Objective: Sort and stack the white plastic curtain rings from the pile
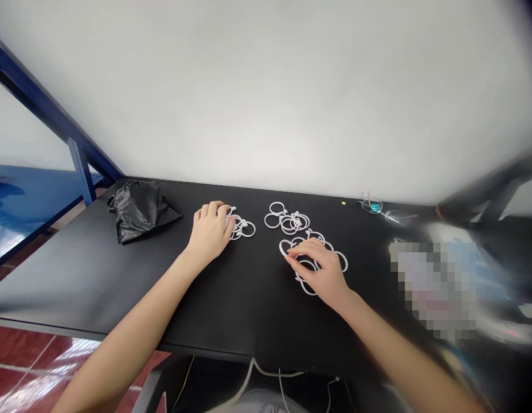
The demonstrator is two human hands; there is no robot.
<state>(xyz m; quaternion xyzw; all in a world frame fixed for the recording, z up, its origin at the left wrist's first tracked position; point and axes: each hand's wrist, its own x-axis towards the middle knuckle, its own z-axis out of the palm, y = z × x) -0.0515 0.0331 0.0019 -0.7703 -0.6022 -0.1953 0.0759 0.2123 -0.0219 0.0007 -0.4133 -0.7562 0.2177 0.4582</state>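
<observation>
White plastic rings lie in three groups on the black table (77,269), and I see both hands down among them.

Hands:
- My left hand (212,229) lies palm down with the fingers loosely bent. The fingertips cover the near edge of the left ring cluster (244,228). I cannot tell whether a ring is pinched, because the fingers hide the contact.
- My right hand (320,269) lies palm down and half open, with the fingers spread and lightly curved. It rests on top of the right ring cluster (342,261). The forefinger and thumb touch the ring at the cluster's left edge, and nothing is closed in the palm.

Surroundings:
- The middle ring cluster (287,219) sits between the hands and farther back, with neither hand touching it.
- A crumpled black plastic bag (139,215) lies well to the left of the left hand.
- A pair of spectacles (384,211) lies at the rear right, close to the wall (266,86), with a yellow speck (343,203) just left of them.
- A blue frame (55,123) rises past the table's left end.
- Cables (266,376) hang below the near edge.
- The far right of the table is blurred and cannot be read.
</observation>
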